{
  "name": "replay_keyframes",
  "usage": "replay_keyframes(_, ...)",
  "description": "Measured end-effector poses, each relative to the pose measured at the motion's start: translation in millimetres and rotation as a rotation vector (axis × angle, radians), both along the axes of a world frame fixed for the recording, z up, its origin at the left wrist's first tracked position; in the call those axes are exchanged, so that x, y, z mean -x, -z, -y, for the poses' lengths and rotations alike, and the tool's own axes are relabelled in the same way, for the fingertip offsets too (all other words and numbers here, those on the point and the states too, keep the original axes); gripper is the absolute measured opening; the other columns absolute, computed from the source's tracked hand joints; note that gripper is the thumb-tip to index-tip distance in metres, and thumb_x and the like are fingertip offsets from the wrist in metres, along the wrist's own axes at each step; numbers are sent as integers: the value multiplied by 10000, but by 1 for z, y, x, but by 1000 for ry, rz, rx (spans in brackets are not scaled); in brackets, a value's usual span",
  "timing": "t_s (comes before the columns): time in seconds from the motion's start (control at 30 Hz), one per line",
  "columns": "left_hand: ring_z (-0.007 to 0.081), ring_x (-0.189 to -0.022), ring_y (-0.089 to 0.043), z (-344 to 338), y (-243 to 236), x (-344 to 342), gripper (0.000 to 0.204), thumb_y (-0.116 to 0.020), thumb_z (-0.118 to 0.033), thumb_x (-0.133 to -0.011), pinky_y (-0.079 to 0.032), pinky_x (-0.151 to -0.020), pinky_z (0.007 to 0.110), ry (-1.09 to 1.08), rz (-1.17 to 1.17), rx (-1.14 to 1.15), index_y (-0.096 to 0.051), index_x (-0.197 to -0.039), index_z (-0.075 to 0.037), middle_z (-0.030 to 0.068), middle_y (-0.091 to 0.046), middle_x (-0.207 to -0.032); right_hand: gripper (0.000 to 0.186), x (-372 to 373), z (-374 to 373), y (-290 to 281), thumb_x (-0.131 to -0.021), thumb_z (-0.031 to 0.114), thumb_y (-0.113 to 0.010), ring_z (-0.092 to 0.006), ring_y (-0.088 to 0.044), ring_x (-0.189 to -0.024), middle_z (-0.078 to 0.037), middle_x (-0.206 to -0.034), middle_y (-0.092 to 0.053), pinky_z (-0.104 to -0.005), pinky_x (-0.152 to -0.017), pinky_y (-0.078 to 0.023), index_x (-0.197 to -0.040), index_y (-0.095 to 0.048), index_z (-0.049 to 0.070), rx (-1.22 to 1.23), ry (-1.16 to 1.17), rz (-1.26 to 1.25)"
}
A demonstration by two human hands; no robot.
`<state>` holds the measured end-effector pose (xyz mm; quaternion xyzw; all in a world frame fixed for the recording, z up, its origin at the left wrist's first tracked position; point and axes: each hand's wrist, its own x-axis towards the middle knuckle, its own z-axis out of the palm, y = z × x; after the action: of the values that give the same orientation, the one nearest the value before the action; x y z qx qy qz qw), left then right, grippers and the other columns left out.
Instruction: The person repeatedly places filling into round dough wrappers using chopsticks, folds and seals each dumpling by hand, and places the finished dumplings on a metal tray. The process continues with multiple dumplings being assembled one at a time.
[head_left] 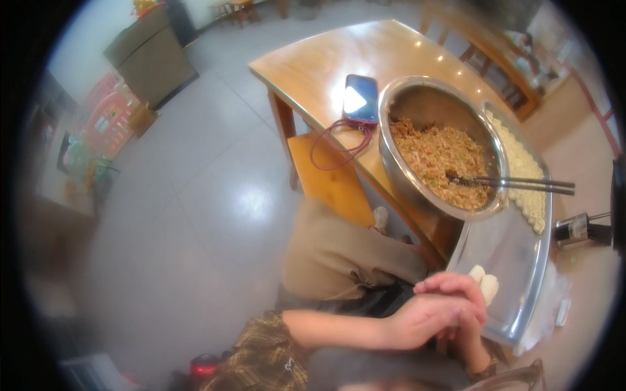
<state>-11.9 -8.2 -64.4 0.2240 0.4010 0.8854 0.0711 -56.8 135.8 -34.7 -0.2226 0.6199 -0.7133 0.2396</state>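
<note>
Close to my body, at the near left edge of a metal tray (505,251), my left hand (424,319) and my right hand (467,331) are pressed together with fingers bent over each other. Whatever lies between the palms, if anything, is hidden. Two pale, smooth lumps (488,288), perhaps dough, rest on the tray just beyond my fingers. Along the far side of the tray run packed rows of small pale folded dumplings (521,179). A large steel bowl (389,166) of minced filling (443,156) stands left of them, dark chopsticks (541,184) leaning out over its right rim.
A phone (360,98) with a red cord (317,153) lies on the wooden table (306,65) beside the bowl. Below the table edge is a wooden stool (332,182). Clear plastic (551,306) and a dark container (574,230) sit right of the tray.
</note>
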Motion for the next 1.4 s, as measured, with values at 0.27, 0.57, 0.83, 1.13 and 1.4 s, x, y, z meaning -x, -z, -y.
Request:
replay_keyframes(0.27, 256, -898, -581, -35, -6, 28, 184, -462, -181, -998, -464, -788, 347, -397, -525, 401, -594, -1066, -73, 88, -574, -993, 415, -9, -23, 4, -985, 381, -493, -323, -690, -915, -297, -1183, -607, -342, -648, -571, -1113, -581, -3, -89, 131, -393)
replay_keyframes(0.57, 245, -818, -623, -73, -37, 48, 129, -605, -249, -863, -486, -709, 383, -403, -414, 354, -671, -830, -143, 44, -633, -816, 403, 2, 7, -1, -983, 350, -476, -333, -683, -859, -293, -1082, -612, -358, -654, -574, -1092, -549, -31, -88, 307, -585)
replay_keyframes(0.83, 278, -929, -570, -49, -33, 47, 145, -491, -163, -949, -441, -839, 372, -149, -483, 150, -605, -961, -74, 76, -567, -910, 394, 1, 11, 2, -982, 323, -461, -342, -676, -808, -289, -993, -616, -373, -659, -577, -1073, -521, -55, -79, 370, -690)
replay_keyframes(1.13, 249, -800, -592, -42, -26, 38, 164, -463, -184, -897, -476, -760, 386, -75, -464, 206, -572, -842, -75, 77, -610, -907, 385, -1, 27, -9, -980, 292, -444, -352, -668, -752, -286, -893, -621, -390, -665, -581, -1052, -489, -83, 162, 587, -892)
replay_keyframes(1.4, 244, -783, -612, -49, -36, 30, 324, -423, -260, -968, -497, -751, 360, 6, -412, 231, -632, -881, -27, 103, -645, -911, 390, -17, 8, -5, -975, 265, -438, -367, -684, -715, -275, -837, -668, -423, -660, -588, -887, -564, -94, 341, 571, -802)
